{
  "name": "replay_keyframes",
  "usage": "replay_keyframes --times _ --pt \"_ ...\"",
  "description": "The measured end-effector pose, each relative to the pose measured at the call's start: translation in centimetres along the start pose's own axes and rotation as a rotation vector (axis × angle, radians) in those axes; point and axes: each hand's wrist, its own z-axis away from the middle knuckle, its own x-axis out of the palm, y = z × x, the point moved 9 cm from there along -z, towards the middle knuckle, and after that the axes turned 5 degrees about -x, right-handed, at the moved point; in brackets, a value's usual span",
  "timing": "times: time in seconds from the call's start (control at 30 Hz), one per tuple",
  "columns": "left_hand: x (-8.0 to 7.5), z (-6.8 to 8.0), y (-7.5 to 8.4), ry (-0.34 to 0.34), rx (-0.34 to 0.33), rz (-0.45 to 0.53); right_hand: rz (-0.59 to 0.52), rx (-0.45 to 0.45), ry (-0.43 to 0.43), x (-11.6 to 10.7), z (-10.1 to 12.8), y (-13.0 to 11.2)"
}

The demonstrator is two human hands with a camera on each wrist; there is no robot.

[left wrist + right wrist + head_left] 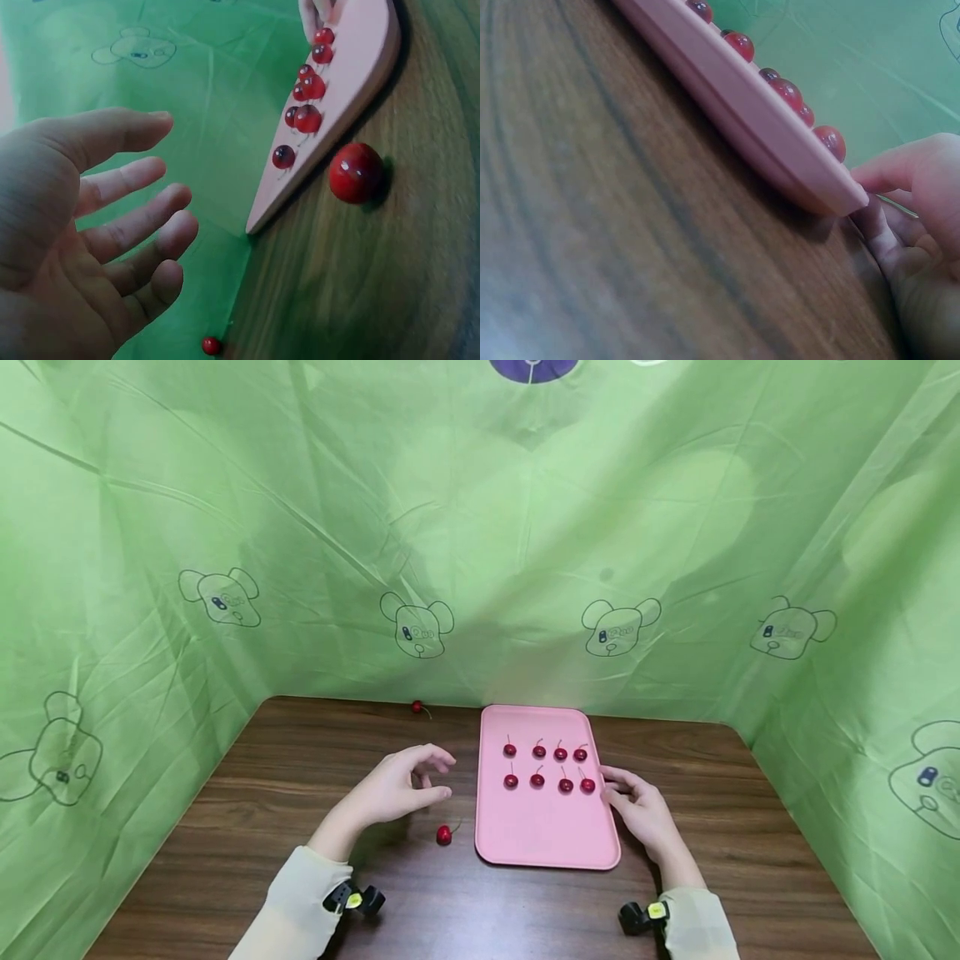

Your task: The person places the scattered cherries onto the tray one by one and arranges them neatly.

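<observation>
Head view: flat pink plastic tray [543, 827] on dark wooden table [247, 810], eight small red cherries [545, 767] on it in two rows of four; one loose red cherry [444, 835] just left of the tray, another stray cherry [417, 707] at the far edge. Left hand [397, 789] hovering, fingers relaxed, holding nothing. Right hand [637, 806] touching the tray's right rim. Left wrist view: spread fingers [131, 225], empty; loose cherry [355, 172] beside tray edge. Right wrist view: fingertips [881, 176] pinching the tray corner [832, 195].
</observation>
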Motion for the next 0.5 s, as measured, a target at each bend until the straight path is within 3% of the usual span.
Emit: replay_keyframes --times 0.5 --pt "0.6 0.8 -1.4 -0.061 0.026 0.061 -0.009 -0.012 0.008 0.0 -0.1 0.2"
